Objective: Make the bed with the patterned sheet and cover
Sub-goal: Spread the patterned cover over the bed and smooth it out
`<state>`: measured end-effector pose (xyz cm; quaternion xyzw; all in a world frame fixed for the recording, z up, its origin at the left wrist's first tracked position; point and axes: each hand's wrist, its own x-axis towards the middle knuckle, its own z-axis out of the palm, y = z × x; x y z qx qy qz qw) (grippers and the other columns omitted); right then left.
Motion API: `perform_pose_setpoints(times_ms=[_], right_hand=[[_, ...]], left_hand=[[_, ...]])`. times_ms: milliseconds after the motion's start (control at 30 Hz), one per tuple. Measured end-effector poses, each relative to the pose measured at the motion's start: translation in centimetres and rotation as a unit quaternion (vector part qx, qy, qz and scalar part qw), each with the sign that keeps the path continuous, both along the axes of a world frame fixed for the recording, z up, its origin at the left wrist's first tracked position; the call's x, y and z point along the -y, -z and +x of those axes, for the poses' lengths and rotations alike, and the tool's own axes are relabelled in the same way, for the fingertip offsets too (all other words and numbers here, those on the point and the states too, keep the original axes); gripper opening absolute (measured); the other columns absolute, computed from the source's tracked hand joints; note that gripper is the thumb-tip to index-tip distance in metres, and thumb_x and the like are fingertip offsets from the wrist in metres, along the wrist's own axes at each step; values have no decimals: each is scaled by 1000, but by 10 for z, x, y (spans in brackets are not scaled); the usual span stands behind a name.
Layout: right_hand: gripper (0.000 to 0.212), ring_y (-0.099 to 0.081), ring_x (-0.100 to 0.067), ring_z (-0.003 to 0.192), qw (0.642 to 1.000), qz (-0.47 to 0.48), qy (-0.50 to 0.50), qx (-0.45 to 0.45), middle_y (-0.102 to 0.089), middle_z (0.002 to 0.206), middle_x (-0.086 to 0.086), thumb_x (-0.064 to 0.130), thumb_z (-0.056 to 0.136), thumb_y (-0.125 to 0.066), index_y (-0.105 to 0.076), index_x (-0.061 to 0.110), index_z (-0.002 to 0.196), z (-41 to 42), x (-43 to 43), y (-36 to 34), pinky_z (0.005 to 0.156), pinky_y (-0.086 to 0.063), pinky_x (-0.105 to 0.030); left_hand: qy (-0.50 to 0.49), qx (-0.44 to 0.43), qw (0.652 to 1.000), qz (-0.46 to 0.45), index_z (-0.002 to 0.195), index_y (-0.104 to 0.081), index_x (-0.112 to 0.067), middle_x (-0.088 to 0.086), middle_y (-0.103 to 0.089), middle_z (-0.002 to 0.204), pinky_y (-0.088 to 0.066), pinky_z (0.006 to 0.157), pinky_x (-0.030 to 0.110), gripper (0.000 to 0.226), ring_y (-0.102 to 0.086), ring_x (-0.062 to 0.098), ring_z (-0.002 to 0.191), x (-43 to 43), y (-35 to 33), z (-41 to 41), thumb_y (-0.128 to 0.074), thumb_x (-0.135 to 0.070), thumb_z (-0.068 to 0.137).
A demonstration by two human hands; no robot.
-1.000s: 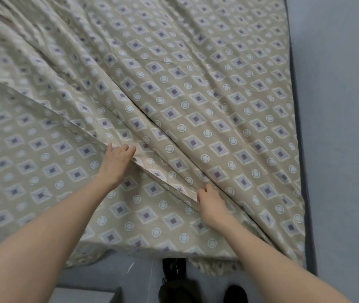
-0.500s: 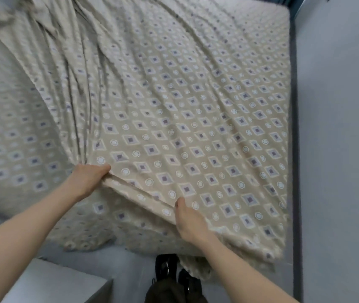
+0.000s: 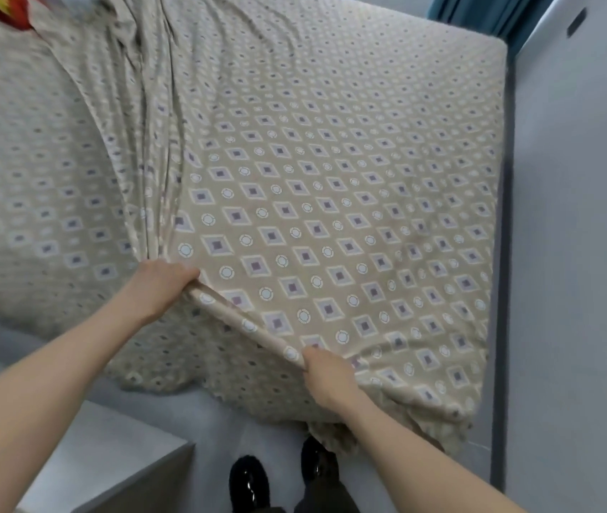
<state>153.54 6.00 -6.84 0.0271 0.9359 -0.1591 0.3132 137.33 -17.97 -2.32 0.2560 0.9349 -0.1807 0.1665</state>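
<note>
Cover [image 3: 331,224] lay spread over the patterned sheet [image 3: 35,179], bunched at left. I saw the left hand [image 3: 161,286] and right hand [image 3: 327,375] grip its rolled edge, fingers curled.

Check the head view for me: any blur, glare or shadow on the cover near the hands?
Head view: the cover is sharp around the left hand and right hand gripping its hem. In the same view, the sheet at left is smeared by blur. The light is soft, with no hard shadows and glare only on the shoes.
</note>
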Motion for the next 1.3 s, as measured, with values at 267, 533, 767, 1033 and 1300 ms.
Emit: perform_pose_setpoints(times_ms=[267, 533, 767, 1033, 1300], right_hand=[[23, -59, -29, 97, 998, 57, -26, 22, -60, 95, -10, -8, 77, -47, -43, 16, 78, 15, 24, 38, 68, -32, -30], [22, -62, -28, 92, 992, 91, -72, 45, -67, 92, -10, -4, 67, -60, -59, 14, 79, 11, 35, 107, 64, -34, -26], [31, -65, -27, 98, 977, 156, -135, 52, -69, 101, -9, -4, 80, -52, -70, 10, 102, 1, 39, 160, 76, -51, -33], [29, -66, -22, 97, 979, 189, -42, 68, -70, 103, -5, 2, 85, -54, -66, 13, 110, 9, 39, 180, 67, -44, -26], [38, -48, -30, 118, 974, 8, 198, 108, -50, 131, -11, 19, 94, -41, -45, 10, 130, 58, 6, 181, 91, -42, -37]], left_hand=[[7, 30, 1000, -1, 137, -38, -30, -3, -56, 112, -43, 82, 29, 48, -54, 20, 103, 43, 58, 27, -38, -8, 94], [36, 71, 996, -28, 130, -42, -30, -5, -48, 126, -41, 88, 30, 36, -47, 19, 113, 58, 134, 27, -39, -14, 97], [21, 140, 988, 57, 127, -55, -31, -7, -52, 130, -44, 88, 32, 36, -49, 18, 119, 69, 194, 17, -47, -17, 95], [49, 93, 994, -11, 114, -61, -21, 1, -64, 115, -45, 81, 29, 25, -60, 20, 110, 57, 212, 16, -45, -15, 96], [-166, 181, 967, 73, 120, -57, -9, 16, -54, 125, -41, 94, 38, 34, -49, 33, 116, -9, 200, 67, -42, -23, 93]])
